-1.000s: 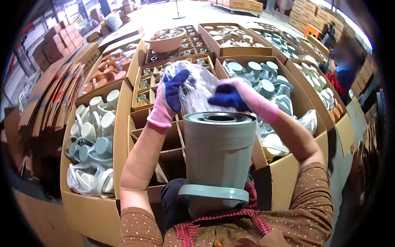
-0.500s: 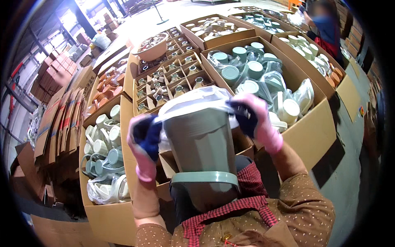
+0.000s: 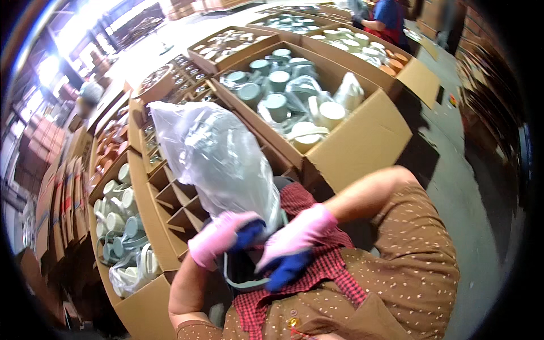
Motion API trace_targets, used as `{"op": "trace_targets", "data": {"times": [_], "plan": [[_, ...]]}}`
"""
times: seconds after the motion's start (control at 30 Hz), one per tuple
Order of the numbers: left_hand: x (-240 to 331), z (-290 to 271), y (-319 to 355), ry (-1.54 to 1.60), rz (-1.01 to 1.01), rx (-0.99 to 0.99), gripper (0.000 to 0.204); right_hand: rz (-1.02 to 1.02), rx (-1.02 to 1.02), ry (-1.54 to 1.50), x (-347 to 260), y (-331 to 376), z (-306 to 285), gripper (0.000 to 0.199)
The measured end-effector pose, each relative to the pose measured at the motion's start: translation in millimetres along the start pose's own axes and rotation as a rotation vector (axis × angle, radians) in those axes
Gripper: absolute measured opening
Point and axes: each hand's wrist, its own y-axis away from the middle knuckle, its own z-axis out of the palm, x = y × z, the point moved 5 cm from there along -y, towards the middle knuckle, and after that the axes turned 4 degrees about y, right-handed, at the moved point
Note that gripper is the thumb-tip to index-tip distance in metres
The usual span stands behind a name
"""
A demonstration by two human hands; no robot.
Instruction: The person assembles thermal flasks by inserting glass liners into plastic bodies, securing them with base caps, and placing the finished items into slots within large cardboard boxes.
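A tall tapered grey container stands in front of my lap, now mostly covered by a translucent plastic bag (image 3: pixel 212 153). Its pale green loop handle (image 3: pixel 246 284) shows below the bag, close to my apron. My left hand (image 3: pixel 226 237), in a pink and blue glove, is closed on the bag's lower left edge. Closed too, my right hand (image 3: pixel 296 243) in the matching glove grips the bag's lower end at the right. Both sets of fingertips are partly hidden.
A divided carton (image 3: pixel 170 195) lies beyond the bag. To its right a large carton (image 3: pixel 360 150) holds green and cream lidded jugs; a left carton (image 3: pixel 161 238) holds more. Flattened cardboard (image 3: pixel 59 195) leans far left. A person in blue (image 3: pixel 385 20) stands at the back right.
The bag has come down over the grey container, which was bare below its rim. Both hands have moved from the rim down toward my lap. The view has shifted to the right.
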Motion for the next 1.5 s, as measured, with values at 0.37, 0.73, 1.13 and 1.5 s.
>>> {"op": "trace_targets", "data": {"times": [0.37,0.73,1.13,1.5], "plan": [[-145.2,-52.6,75.2,0.150,-0.283,0.710,0.018,0.109,0.831,-0.329,-23.1,78.9,-137.1,0.027],[71.4,-197.8,-55.4,0.408,0.096,0.356,0.025,-0.085,1.507,0.411,-137.3,220.1,-195.2,0.030],[147.1,-184.2,-252.3,0.714,0.749,0.364,0.022,0.090,1.992,0.959,-67.5,363.9,-235.3,0.027],[-54.4,-112.3,-324.5,0.293,0.317,0.628,0.031,0.913,1.824,0.873,69.2,512.2,-336.9,0.037]]}}
